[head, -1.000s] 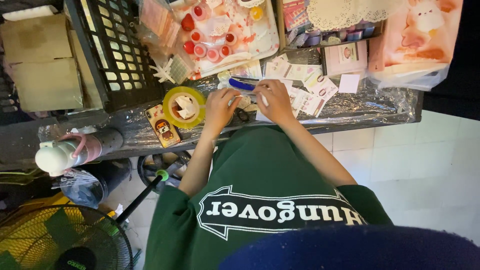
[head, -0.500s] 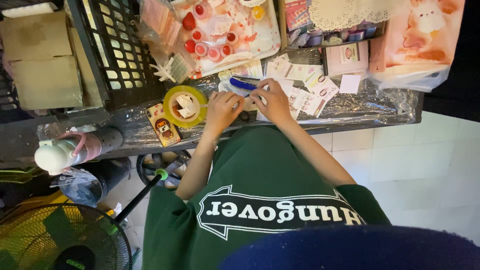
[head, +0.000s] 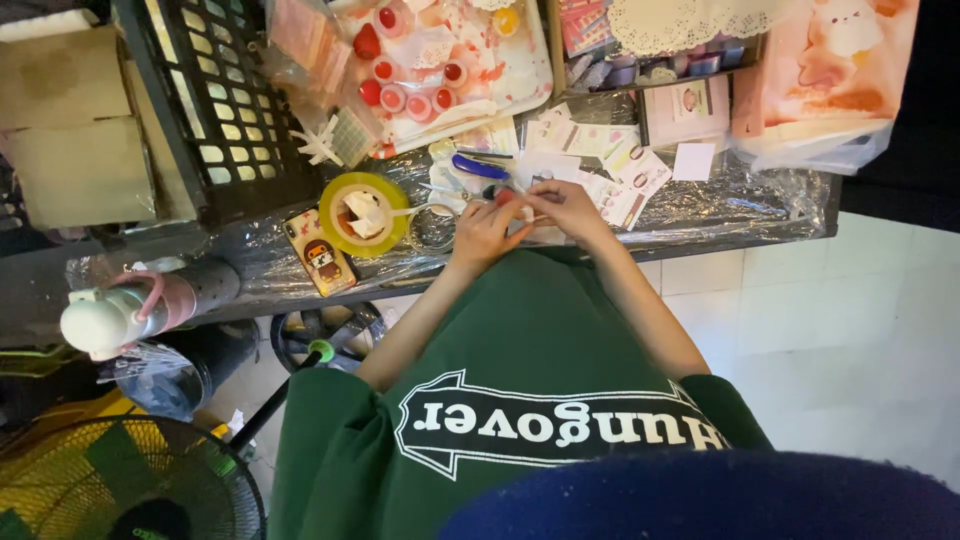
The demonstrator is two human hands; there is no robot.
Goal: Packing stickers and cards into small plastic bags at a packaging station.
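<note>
Foil-covered table (head: 700, 215) | left hand (head: 485, 232) and right hand (head: 560, 205) touching, fingers pinched on small red item (head: 505, 197) | yellow tape roll (head: 365, 213) near left hand

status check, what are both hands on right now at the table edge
Left hand and right hand pinched together on a small red piece, too small to identify. Yellow tape roll beside left hand. Paper cards close by right hand.

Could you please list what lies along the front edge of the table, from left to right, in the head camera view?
White and pink bottle → phone in cartoon case → yellow tape roll → left hand → right hand.
</note>
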